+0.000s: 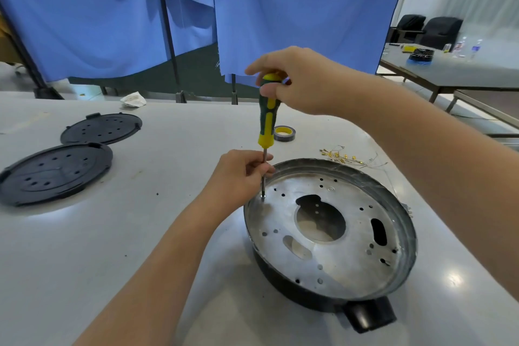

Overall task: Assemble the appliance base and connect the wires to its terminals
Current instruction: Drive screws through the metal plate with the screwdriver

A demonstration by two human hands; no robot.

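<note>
The appliance base (331,233) lies upturned on the white table (140,233), near its right edge, its metal plate facing up. A screwdriver (266,118) stands nearly upright with its tip at a hole by the plate's left rim — the right hand (303,84) grips the handle, the left hand (241,174) pinches the shaft. The step looks like driving a screw: keep the shaft vertical and press down while turning. The base holds nothing loose; the wires (345,156) lie just behind it, two black covers (56,174) well left.
</note>
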